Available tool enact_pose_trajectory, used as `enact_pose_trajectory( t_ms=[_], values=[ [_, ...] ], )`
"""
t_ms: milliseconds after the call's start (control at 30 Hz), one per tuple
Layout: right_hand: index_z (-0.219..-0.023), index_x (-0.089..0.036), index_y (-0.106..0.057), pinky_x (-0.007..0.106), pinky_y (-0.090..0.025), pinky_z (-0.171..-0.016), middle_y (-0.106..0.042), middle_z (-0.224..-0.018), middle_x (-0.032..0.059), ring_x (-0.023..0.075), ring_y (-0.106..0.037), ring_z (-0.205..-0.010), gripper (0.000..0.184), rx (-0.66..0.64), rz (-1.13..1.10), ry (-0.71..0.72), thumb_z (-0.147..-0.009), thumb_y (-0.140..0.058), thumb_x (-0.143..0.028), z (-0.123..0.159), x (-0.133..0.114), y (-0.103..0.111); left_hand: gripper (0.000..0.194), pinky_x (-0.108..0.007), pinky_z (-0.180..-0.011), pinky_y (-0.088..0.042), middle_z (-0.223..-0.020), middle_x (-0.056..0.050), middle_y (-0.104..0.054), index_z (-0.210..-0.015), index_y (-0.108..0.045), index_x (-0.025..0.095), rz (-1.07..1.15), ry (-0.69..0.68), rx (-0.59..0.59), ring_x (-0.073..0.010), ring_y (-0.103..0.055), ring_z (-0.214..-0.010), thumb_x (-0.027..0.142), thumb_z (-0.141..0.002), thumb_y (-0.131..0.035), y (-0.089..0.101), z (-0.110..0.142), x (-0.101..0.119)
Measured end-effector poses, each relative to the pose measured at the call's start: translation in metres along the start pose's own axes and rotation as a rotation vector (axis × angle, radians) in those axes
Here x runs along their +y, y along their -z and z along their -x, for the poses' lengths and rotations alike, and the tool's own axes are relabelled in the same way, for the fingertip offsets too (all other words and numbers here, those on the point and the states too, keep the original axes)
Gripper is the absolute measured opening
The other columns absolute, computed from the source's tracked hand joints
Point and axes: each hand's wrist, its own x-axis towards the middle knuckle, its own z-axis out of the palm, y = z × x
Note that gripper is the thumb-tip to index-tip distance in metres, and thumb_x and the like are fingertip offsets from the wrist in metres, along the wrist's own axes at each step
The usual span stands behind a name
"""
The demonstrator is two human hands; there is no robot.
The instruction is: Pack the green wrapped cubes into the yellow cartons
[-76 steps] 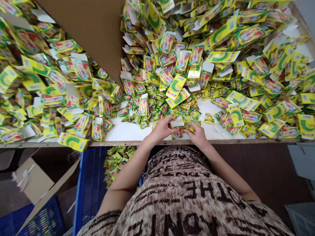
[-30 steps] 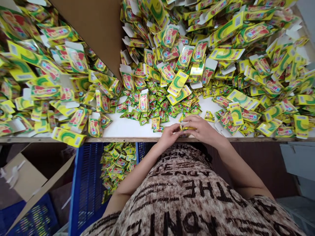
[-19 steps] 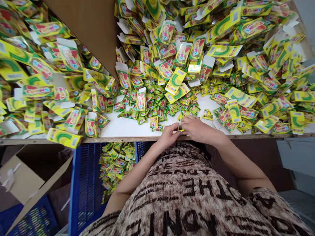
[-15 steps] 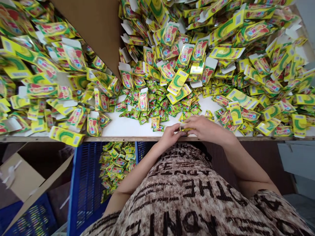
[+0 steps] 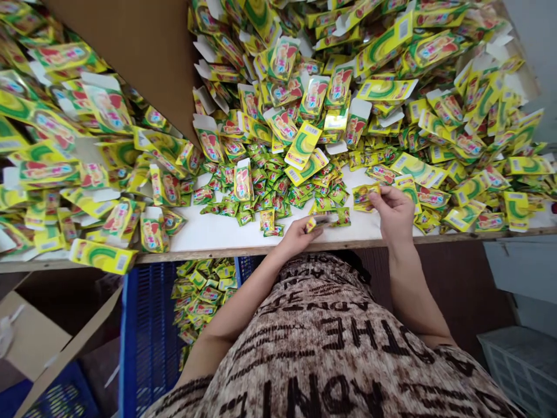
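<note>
Close to the table's front edge, my left hand (image 5: 296, 235) is closed round a small yellow box (image 5: 311, 224), seen nearly end-on and partly hidden by the fingers. A green candy packet (image 5: 343, 216) lies just right of that box. My right hand (image 5: 397, 212) pinches a yellow candy packet (image 5: 362, 197) between thumb and fingers, over the white tabletop. Ahead of both hands spreads a heap of small green packets (image 5: 270, 180). A box standing on end (image 5: 243, 180) and a yellow box (image 5: 303, 144) rest on that heap.
Piles of printed boxes (image 5: 313, 96) cover the back and right; another pile (image 5: 104, 110) lies left of a brown cardboard panel (image 5: 143, 52). Below the table edge (image 5: 243, 251), a blue crate (image 5: 143, 331) holds filled-looking boxes (image 5: 204, 290). An open carton (image 5: 35, 337) stands lower left.
My hands have moved apart. The right one has gone right and forward and now pinches a yellow packet; the left still holds its box near the edge. The view has shifted slightly.
</note>
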Motion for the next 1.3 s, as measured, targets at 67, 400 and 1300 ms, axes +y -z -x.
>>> enact_pose_trajectory(
  t_ms=[67,400,1300],
  values=[
    [-0.096,-0.021,-0.071,0.035,-0.057,-0.068,-0.069,-0.094,0.006,0.019,-0.065,-0.076,0.021,-0.013,0.208,0.089,-0.082,-0.072,-0.036,0.001,-0.003,0.006,0.032,-0.039,-0.103,-0.045,-0.116,-0.009,-0.07,-0.119,-0.068,0.021,-0.055,-0.098,0.045,-0.0243,-0.061,-0.114,0.032,-0.089,-0.065,0.007,0.005,0.007],
    [-0.12,-0.022,-0.063,0.037,-0.054,-0.097,-0.067,-0.121,0.01,0.0216,-0.063,-0.114,0.038,-0.563,0.243,0.519,-0.092,-0.044,-0.004,0.054,-0.066,-0.024,0.024,-0.033,-0.083,-0.05,-0.102,-0.008,-0.066,-0.109,-0.059,0.019,-0.47,-0.184,0.132,-0.0204,-0.061,-0.094,0.023,-0.086,-0.064,0.006,0.007,0.005],
    [-0.114,-0.01,-0.065,0.044,-0.053,-0.094,-0.071,-0.113,0.018,0.0286,-0.067,-0.107,0.03,-0.96,0.409,0.241,-0.086,-0.055,-0.009,0.062,-0.04,-0.04,0.036,-0.039,-0.084,-0.048,-0.105,-0.012,-0.066,-0.116,-0.061,0.018,-0.985,-0.106,0.024,-0.0284,-0.06,-0.098,0.011,-0.081,-0.056,0.012,0.026,0.013]
  ],
)
